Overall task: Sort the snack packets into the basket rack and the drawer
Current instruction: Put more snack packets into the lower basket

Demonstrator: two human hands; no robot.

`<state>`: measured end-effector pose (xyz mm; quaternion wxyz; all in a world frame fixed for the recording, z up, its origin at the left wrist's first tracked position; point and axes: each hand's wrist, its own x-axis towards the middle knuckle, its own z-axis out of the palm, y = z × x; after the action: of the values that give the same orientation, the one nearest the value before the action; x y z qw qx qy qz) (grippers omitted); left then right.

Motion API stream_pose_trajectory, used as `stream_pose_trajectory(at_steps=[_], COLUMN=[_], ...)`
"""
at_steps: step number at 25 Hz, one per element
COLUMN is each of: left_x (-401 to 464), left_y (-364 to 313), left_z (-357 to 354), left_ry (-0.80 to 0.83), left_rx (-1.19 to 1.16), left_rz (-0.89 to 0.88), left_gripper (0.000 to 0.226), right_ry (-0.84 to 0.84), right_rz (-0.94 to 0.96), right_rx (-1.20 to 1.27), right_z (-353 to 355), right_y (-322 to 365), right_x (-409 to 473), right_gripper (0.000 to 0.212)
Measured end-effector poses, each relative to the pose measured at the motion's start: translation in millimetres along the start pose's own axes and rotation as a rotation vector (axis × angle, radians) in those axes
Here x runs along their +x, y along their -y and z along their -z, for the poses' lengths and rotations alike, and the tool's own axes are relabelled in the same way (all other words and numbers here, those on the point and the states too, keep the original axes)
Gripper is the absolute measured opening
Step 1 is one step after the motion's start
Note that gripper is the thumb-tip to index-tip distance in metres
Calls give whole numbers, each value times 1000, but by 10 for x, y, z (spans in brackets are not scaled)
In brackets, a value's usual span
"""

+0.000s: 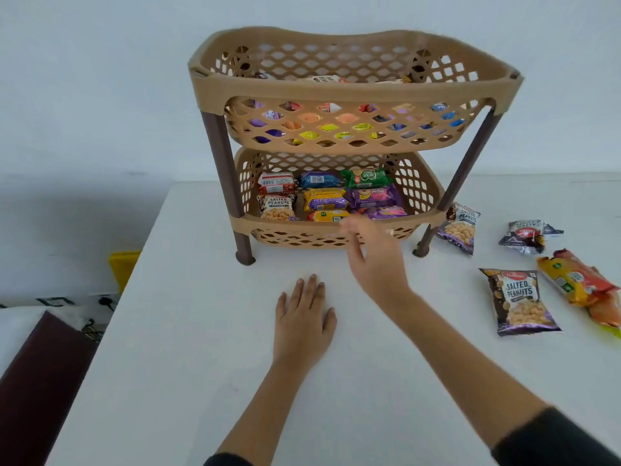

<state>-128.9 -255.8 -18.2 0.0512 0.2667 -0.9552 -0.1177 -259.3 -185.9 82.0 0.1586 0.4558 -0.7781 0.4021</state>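
Note:
A tan two-tier basket rack [353, 90] on brown legs stands at the back of the white table [201, 331]. Its lower basket [302, 228] holds several snack packets in rows, among them a salted peanuts packet [277, 207]. Coloured packets show through the upper basket's lattice. My right hand [374, 260] hovers just in front of the lower basket's rim, fingers apart and empty, slightly blurred. My left hand [304, 317] lies flat on the table, palm down. Loose packets lie at the right: two salted peanuts packets [519, 302] [460, 232], a dark crumpled packet [526, 236] and orange-red packets [581, 284].
The table's left edge drops to a floor with a yellow object [123, 267] and a dark brown board [37, 381]. A plain pale wall stands behind the rack. No drawer is in view.

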Motion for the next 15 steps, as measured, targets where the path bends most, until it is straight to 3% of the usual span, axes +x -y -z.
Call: stream_pose_trajectory(at_steps=[5, 9, 15], left_x=[-205, -731, -1603], left_y=[-60, -179, -267], left_z=[60, 28, -40], left_ry=[51, 5, -122], left_rx=[12, -7, -6], left_rz=[-46, 6, 88], left_gripper=[53, 72, 56], right_ry=[120, 171, 191], right_rz=[-233, -416, -262], right_rx=[-37, -75, -201], right_z=[44, 292, 666], right_y=[229, 286, 627], right_x=[-1595, -2188, -2811], right_gripper=[39, 38, 22])
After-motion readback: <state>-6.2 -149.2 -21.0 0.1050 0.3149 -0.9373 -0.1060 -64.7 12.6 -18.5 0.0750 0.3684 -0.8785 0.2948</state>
